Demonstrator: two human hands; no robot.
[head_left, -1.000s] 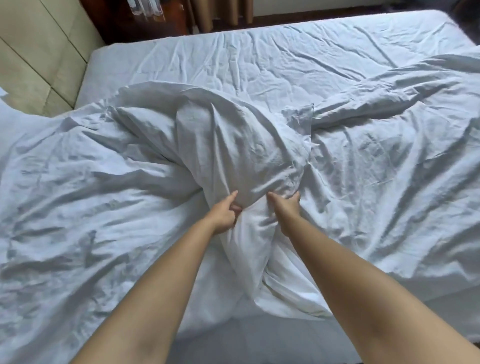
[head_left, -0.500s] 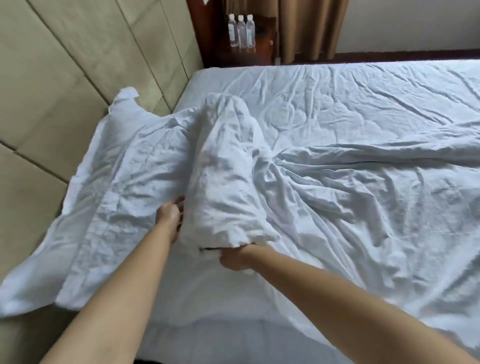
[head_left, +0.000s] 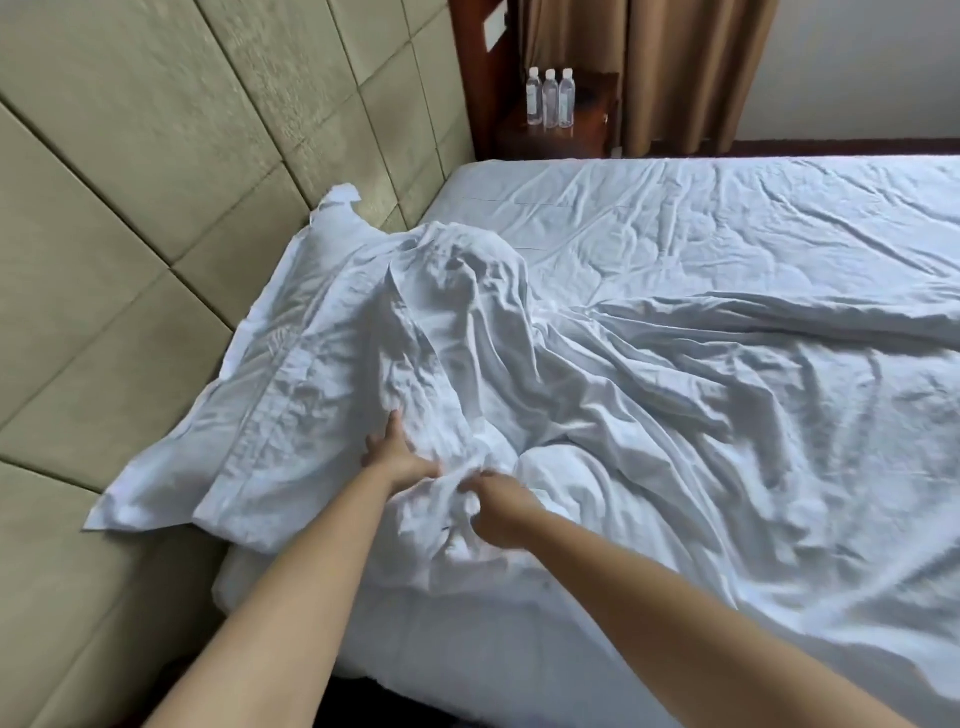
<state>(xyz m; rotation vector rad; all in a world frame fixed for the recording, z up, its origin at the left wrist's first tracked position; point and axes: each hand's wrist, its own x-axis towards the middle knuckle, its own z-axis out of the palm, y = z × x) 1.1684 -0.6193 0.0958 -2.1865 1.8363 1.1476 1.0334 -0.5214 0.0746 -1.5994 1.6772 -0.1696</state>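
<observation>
A white duvet in its cover (head_left: 467, 332) lies bunched into a ridge near the head of the bed, its loose cover end (head_left: 249, 415) spread flat to the left against the headboard. My left hand (head_left: 397, 457) presses on the ridge's near end with the thumb raised; its fingers are hidden in the cloth. My right hand (head_left: 493, 501) grips a bunch of the cover beside it. The rest of the duvet (head_left: 727, 441) lies crumpled across the right of the bed.
A padded beige headboard (head_left: 156, 208) runs along the left. The white bed sheet (head_left: 701, 218) shows at the far side. Three water bottles (head_left: 549, 98) stand on a dark wooden nightstand (head_left: 592, 135) by brown curtains (head_left: 675, 73).
The view has swung left toward the headboard. The bunched ridge has been laid lower and flatter toward the headboard, and both hands have come closer together at its near end.
</observation>
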